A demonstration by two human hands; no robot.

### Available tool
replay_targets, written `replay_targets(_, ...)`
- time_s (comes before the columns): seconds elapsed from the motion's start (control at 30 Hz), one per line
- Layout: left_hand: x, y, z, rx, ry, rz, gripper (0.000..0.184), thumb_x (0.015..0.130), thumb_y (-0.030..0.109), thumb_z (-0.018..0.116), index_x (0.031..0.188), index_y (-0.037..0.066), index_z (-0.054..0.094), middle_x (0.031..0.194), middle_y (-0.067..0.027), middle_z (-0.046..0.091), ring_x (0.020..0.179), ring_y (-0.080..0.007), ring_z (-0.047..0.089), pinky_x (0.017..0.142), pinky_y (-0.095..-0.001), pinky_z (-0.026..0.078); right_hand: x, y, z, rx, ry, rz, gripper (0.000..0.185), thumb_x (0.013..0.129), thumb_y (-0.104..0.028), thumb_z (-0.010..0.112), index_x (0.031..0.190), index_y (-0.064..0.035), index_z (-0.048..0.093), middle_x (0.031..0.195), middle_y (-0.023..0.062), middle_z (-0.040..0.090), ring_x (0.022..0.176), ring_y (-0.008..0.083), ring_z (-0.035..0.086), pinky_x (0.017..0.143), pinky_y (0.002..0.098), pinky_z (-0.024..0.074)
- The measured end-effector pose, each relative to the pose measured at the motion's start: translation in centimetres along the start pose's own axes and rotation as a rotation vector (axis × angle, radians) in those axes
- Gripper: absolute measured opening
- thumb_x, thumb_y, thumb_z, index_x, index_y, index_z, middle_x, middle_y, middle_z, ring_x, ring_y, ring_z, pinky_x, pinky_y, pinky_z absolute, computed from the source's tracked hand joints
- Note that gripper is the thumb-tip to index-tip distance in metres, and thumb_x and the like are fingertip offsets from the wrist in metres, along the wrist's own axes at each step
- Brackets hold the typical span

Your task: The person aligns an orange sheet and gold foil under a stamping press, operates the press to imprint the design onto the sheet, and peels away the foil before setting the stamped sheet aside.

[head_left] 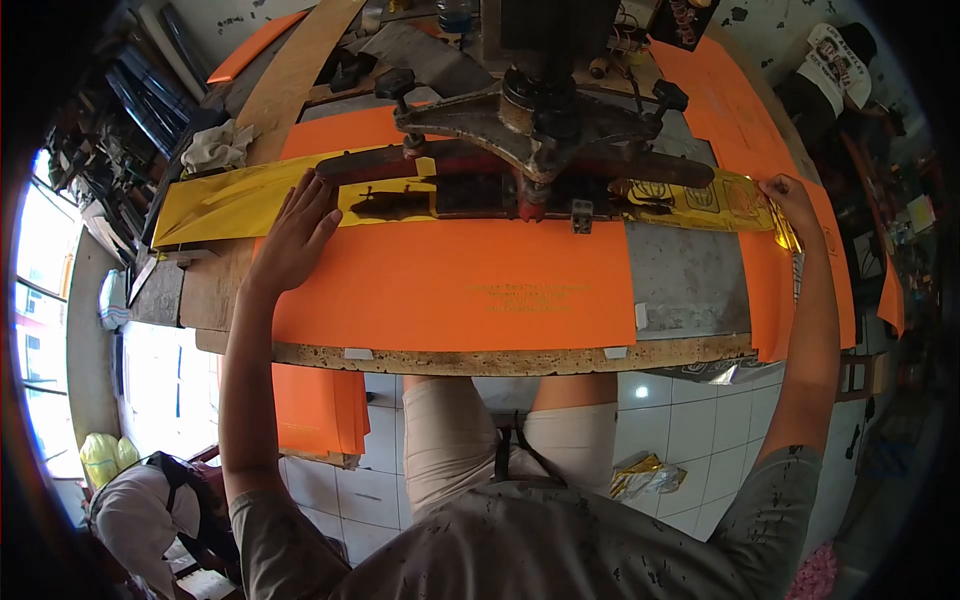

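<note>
A strip of gold foil (215, 203) runs from left to right beneath the head of a hot stamping press (530, 140). My left hand (292, 238) lies flat on the foil and the orange sheet's upper left corner, fingers stretched out and thumb apart. My right hand (793, 205) pinches the foil's right end, which hangs crumpled below the fingers. Stamped outlines show in the foil just left of that hand. In front of me the orange sheet (420, 290) lies on the press bed, with small gold lettering on its right part.
More orange sheets (790, 290) lie at the right, and another stack (318, 410) sits below the table's wooden front edge (480, 361). Crumpled foil (648, 478) is on the tiled floor. Two other people are nearby, one lower left (150, 510), one upper right (838, 70).
</note>
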State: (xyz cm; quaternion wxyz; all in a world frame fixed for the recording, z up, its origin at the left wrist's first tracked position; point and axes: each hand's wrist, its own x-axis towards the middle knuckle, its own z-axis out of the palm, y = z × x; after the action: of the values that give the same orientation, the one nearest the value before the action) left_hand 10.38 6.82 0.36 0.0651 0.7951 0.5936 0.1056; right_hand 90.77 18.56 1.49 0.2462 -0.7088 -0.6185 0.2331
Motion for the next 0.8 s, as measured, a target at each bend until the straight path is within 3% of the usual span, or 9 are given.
replay_targets(0.17, -0.7, 0.0, -0.7, -0.073, 0.025, -0.029, 0.064, 0.109, 0.043, 0.036, 0.158, 0.002, 0.034, 0.168, -0.0154, 0.026, 0.158, -0.0326, 0.014, 0.128, -0.0468, 0.013, 0.1, 1.1, -0.2, -0.048, 0.034, -0.107, 0.029, 0.099, -0.03, 0.071, 0.098, -0.001, 0.068, 0.083, 0.0054, 0.069, 0.077, 0.0108, 0.065, 0.072, 0.0282, 0.0505)
replay_targets(0.27, -2.6, 0.1, -2.4, -0.095, 0.127, 0.017, 0.064, 0.108, 0.043, 0.038, 0.158, 0.003, 0.034, 0.168, -0.0155, 0.026, 0.158, -0.0324, 0.015, 0.127, -0.0467, 0.014, -1.3, 0.3, -0.5, -0.186, 0.217, -0.23, 0.031, 0.099, -0.031, 0.07, 0.11, -0.0023, 0.068, 0.1, 0.0089, 0.07, 0.091, 0.0175, 0.067, 0.081, 0.0338, 0.0511)
replay_targets(0.37, -6.6, 0.5, -3.7, -0.137, 0.232, -0.011, 0.065, 0.107, 0.044, 0.039, 0.159, 0.004, 0.035, 0.167, -0.0144, 0.029, 0.157, -0.0333, 0.018, 0.127, -0.047, 0.016, -6.7, -5.3, 0.4, -0.785, 0.592, -0.355, 0.035, 0.1, -0.034, 0.068, 0.122, -0.007, 0.066, 0.117, 0.011, 0.067, 0.11, 0.0271, 0.063, 0.095, 0.043, 0.0472)
replay_targets(0.4, -8.2, 1.6, -3.9, -0.209, 0.275, -0.057, 0.066, 0.107, 0.047, 0.039, 0.159, 0.006, 0.036, 0.166, -0.013, 0.032, 0.156, -0.0347, 0.022, 0.126, -0.0476, 0.019, -9.1, -7.2, 1.7, -0.785, 0.689, -0.374, 0.035, 0.1, -0.036, 0.065, 0.125, -0.0111, 0.064, 0.126, 0.0099, 0.064, 0.122, 0.0331, 0.057, 0.105, 0.0499, 0.0394)
replay_targets(0.47, -11.3, 3.0, -2.9, -0.233, 0.351, -0.079, 0.067, 0.106, 0.049, 0.038, 0.158, 0.007, 0.037, 0.165, -0.0122, 0.035, 0.156, -0.0347, 0.023, 0.126, -0.0502, 0.019, -14.6, -11.4, 4.9, -0.672, 0.683, -0.402, 0.034, 0.101, -0.034, 0.063, 0.125, -0.0108, 0.064, 0.126, 0.01, 0.063, 0.127, 0.0329, 0.053, 0.11, 0.0513, 0.034)
replay_targets(0.57, -15.5, 5.4, 1.1, -0.18, 0.48, -0.094, 0.067, 0.107, 0.051, 0.034, 0.158, 0.009, 0.038, 0.164, -0.0122, 0.037, 0.156, -0.0332, 0.025, 0.125, -0.056, 0.016, -21.7, -14.7, 11.8, -0.459, 0.578, -0.46, 0.028, 0.101, -0.028, 0.062, 0.122, -0.0103, 0.065, 0.125, 0.0088, 0.064, 0.124, 0.0308, 0.055, 0.111, 0.0478, 0.034)
replay_targets(0.63, -17.2, 6.6, 4.2, -0.06, 0.555, -0.143, 0.07, 0.106, 0.053, 0.033, 0.16, 0.008, 0.033, 0.166, -0.0176, 0.031, 0.156, -0.0377, 0.021, 0.125, -0.0601, 0.012, -23.9, -14.7, 14.9, -0.423, 0.558, -0.486, 0.024, 0.1, -0.025, 0.064, 0.119, -0.0101, 0.066, 0.125, 0.0082, 0.064, 0.122, 0.0297, 0.056, 0.11, 0.0464, 0.0349)
replay_targets(0.8, -19.0, 7.4, 10.8, 0.005, 0.742, -0.269, 0.076, 0.106, 0.055, 0.033, 0.162, 0.006, 0.023, 0.168, -0.0248, 0.017, 0.156, -0.0454, 0.012, 0.124, -0.0624, 0.009, -24.8, -14.9, 16.0, -0.249, 0.516, -0.395, 0.022, 0.099, -0.022, 0.066, 0.116, -0.0079, 0.068, 0.123, 0.0081, 0.065, 0.121, 0.0286, 0.057, 0.107, 0.044, 0.0394)
